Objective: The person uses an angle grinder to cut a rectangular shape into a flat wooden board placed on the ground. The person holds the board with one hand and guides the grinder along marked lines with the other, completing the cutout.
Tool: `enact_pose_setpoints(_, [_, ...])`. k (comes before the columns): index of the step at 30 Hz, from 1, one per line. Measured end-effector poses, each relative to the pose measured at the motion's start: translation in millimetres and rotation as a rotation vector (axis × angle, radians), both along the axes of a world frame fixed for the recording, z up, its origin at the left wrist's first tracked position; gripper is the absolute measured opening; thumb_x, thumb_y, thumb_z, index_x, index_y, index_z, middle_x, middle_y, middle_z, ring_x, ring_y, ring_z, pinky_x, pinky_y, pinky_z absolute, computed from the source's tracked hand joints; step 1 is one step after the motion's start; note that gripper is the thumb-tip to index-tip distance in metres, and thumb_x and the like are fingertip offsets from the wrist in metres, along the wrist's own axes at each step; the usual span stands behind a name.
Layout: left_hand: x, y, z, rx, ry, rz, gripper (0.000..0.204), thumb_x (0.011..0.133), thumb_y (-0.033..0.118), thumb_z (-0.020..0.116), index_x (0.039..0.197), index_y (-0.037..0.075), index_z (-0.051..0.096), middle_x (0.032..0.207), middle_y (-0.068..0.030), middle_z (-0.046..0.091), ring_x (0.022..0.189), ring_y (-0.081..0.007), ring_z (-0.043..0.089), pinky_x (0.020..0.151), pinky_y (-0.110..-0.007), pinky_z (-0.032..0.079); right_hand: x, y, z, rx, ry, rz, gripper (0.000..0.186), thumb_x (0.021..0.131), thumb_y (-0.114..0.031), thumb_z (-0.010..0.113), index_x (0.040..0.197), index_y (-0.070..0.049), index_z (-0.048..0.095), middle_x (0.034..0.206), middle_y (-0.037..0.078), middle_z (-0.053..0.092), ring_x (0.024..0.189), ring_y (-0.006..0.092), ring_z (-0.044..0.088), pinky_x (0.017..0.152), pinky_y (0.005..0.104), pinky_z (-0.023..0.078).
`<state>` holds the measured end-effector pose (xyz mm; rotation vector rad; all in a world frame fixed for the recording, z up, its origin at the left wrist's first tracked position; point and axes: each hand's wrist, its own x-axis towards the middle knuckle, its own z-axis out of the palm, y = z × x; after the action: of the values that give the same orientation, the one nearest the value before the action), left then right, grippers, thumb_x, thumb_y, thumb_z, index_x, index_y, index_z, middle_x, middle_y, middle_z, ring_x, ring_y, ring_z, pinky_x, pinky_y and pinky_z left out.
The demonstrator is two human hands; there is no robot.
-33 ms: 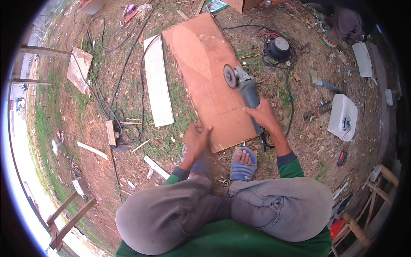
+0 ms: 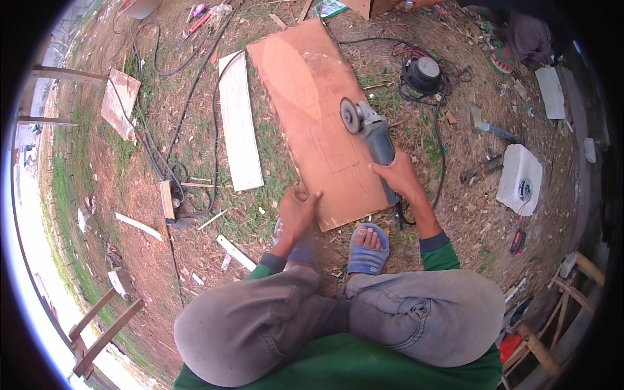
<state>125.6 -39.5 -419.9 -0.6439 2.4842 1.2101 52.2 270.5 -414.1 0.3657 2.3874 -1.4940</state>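
Note:
A reddish-brown plywood board [image 2: 309, 110] lies on the ground in front of my feet, its long side running away from me. Thin lines mark a rectangle on its face. My right hand [image 2: 402, 174] is wrapped round the grey body of an angle grinder [image 2: 377, 140], along the board's right edge. The grinder's disc [image 2: 350, 116] stands over the board; whether it touches the wood I cannot tell. My left hand [image 2: 299, 209] grips the board's near left edge, thumb on top and fingers curled.
A white plank [image 2: 239, 123] lies left of the board. Right of it is a black speaker [image 2: 422, 73] with loose wires. Cables [image 2: 195, 84] trail over the ground at left. A co-worker's sandalled foot [image 2: 502, 60] shows at far right. A pale slab [image 2: 520, 172] holds a small round part.

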Motion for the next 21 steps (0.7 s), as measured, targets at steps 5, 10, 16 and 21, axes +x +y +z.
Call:
enact_pose_setpoints(5, [2, -1, -6, 0.016, 0.027, 0.006, 0.049, 0.090, 0.037, 0.097, 0.112, 0.001, 0.074, 0.090, -0.0108, 0.080, 0.080, -0.0264, 0.077, 0.078, -0.042, 0.061, 15, 5, -4, -0.004, -0.025, -0.018, 0.057, 0.085, -0.022, 0.094, 0.128, 0.008, 0.071, 0.107, 0.019, 0.081, 0.094, 0.0282, 0.079, 0.087, 0.0438, 0.062])
enact_pose_setpoints(10, [-5, 0, -11, -0.011, 0.024, 0.019, 0.050, 0.088, 0.037, 0.098, 0.112, 0.001, 0.074, 0.089, -0.0102, 0.079, 0.079, -0.0255, 0.076, 0.077, -0.042, 0.061, 20, 7, -4, 0.033, -0.045, -0.034, 0.050, 0.087, -0.023, 0.095, 0.121, 0.004, 0.072, 0.102, 0.012, 0.079, 0.087, 0.0201, 0.074, 0.081, 0.0403, 0.061])
enact_pose_setpoints(16, [-5, 0, -13, 0.017, 0.017, 0.025, 0.052, 0.089, 0.039, 0.098, 0.112, 0.000, 0.073, 0.090, -0.0096, 0.079, 0.080, -0.0229, 0.076, 0.076, -0.039, 0.062, 9, 1, 10, 0.081, -0.105, -0.021, 0.054, 0.086, -0.024, 0.093, 0.124, 0.007, 0.071, 0.103, 0.021, 0.081, 0.090, 0.0304, 0.079, 0.083, 0.0447, 0.062])
enact_pose_setpoints(21, [-5, 0, -17, 0.006, 0.034, 0.028, 0.048, 0.086, 0.035, 0.100, 0.108, 0.002, 0.073, 0.088, -0.0089, 0.077, 0.078, -0.0238, 0.074, 0.074, -0.040, 0.060, -5, 2, 10, 0.088, -0.043, 0.013, 0.056, 0.085, -0.029, 0.093, 0.123, 0.007, 0.072, 0.099, 0.020, 0.081, 0.087, 0.0308, 0.079, 0.082, 0.0452, 0.062])
